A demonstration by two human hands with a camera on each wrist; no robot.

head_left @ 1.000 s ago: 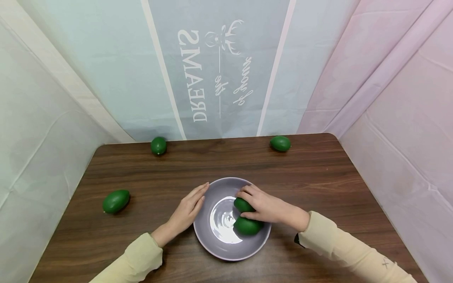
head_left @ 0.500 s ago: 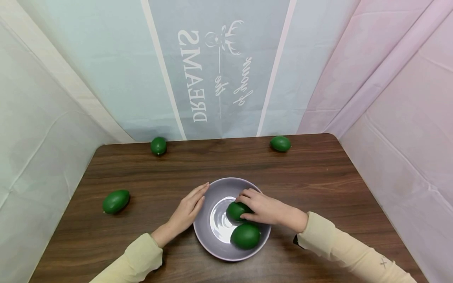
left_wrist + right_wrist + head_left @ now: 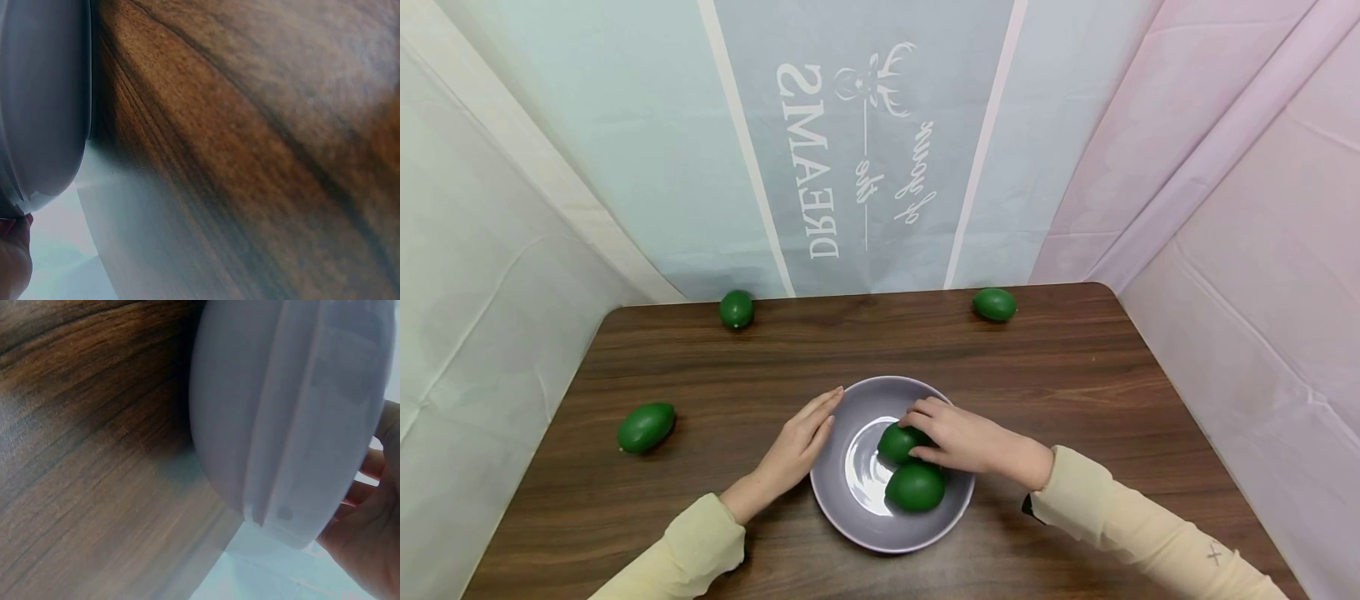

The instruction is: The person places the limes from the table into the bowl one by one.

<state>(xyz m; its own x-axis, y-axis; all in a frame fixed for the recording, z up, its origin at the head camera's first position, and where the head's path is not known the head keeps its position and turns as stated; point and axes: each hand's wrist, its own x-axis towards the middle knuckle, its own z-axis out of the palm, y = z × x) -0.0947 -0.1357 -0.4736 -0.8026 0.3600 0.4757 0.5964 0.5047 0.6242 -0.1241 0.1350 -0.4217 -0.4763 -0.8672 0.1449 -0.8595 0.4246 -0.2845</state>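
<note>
Your right hand (image 3: 951, 437), fingers curled, holds a green fruit (image 3: 893, 445) inside the grey-purple bowl (image 3: 837, 492), beside a second fruit (image 3: 915, 488); your left hand (image 3: 792, 450), fingers straight, rests against the bowl. Apparent step: positioning fruit. Release would call for uncurling the right fingers.

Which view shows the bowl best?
Head view: most of the bowl shows, rim and inside, though the right hand covers part. Left wrist shows only a piece of outer wall, cropped by the frame; right wrist shows more outer wall, cropped at the top. Neither shows the inside.
</note>
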